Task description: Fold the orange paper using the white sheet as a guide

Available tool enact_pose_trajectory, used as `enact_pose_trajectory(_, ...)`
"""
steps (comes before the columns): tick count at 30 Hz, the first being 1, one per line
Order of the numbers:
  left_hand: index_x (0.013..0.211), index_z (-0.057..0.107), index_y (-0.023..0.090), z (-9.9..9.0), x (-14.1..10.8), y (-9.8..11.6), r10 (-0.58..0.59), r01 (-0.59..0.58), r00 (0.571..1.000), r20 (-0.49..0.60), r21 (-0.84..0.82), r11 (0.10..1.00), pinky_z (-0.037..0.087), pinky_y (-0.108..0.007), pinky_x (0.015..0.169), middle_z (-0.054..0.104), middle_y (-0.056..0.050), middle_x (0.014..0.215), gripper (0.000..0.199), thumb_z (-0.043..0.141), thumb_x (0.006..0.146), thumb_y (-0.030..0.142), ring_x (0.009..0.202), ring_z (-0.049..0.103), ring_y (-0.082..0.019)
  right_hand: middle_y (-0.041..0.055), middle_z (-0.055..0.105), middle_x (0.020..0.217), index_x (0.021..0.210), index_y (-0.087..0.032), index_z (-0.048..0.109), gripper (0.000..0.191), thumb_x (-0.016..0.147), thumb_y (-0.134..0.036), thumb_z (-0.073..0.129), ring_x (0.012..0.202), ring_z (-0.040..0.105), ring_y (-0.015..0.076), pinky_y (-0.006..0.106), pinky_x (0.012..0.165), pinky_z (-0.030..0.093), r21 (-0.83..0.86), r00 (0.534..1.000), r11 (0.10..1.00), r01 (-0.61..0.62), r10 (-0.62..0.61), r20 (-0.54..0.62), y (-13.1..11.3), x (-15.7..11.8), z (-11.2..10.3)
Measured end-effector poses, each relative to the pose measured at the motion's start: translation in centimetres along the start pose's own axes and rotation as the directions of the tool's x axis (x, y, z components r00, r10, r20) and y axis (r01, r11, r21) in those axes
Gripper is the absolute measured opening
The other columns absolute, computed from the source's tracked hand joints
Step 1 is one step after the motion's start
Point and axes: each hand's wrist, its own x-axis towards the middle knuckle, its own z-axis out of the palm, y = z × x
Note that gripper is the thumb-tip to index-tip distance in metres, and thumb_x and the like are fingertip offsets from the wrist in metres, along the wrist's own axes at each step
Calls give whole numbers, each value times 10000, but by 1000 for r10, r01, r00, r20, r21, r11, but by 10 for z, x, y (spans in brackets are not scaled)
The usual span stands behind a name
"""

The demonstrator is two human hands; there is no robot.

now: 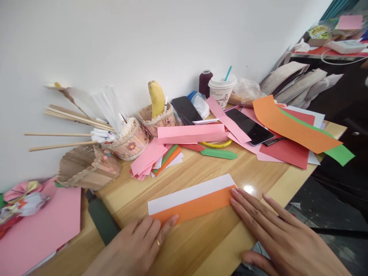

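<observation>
A long strip of paper, orange with its white underside folded up along the far edge, lies flat on the wooden table. My left hand rests flat at the strip's left end, fingertips touching the orange part. At the right end lies my right hand, palm down, fingers spread and touching that end. Neither hand grips anything.
Behind the strip lie piles of coloured paper, a folded pink strip, two phones, a paper cup, a banana in a stick basket, more stick holders, a pink sheet and a dark tool handle.
</observation>
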Motion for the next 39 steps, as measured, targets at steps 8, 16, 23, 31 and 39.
enact_pose_trajectory(8,1387,424,265,13,-36,2,-115,126,990,75,-164,978,397,-277,712,633,15,869,524,493,886,126,803,560,-156,181,448,1413,1388,-20,406,824,855,-648,450,1369,301,314,495,1142,133,22,999,999,-24,25,-32,-2,3,-1)
enact_pose_trajectory(16,1372,415,268,18,-32,-4,-118,109,991,-61,-137,985,403,-278,689,618,21,832,521,513,880,128,761,558,-159,55,450,1423,1356,-95,472,540,949,-438,378,1337,372,188,319,1051,356,179,974,961,209,-189,-125,-72,69,7)
enact_pose_trajectory(23,1370,393,255,21,-34,-6,-154,128,980,-123,-200,971,387,-283,670,595,18,804,529,477,872,94,733,539,-164,148,452,1405,1463,-40,276,793,904,-583,424,1286,447,237,382,1007,409,206,998,977,64,-66,1,-27,37,4)
enact_pose_trajectory(31,1281,458,225,10,-30,-2,-258,191,940,-222,-280,941,339,-245,608,546,35,728,511,430,827,-8,648,484,-135,97,527,1362,1336,-96,496,544,949,-465,394,1186,543,252,421,1146,124,62,997,997,51,-48,-53,18,7,-1)
enact_pose_trajectory(39,1284,434,220,15,-30,7,-295,239,920,-257,-228,944,331,-260,614,527,18,743,488,357,864,-17,654,463,-149,85,623,1141,1041,-227,638,284,885,-355,439,968,623,256,413,774,504,493,915,778,-388,261,308,45,70,15)
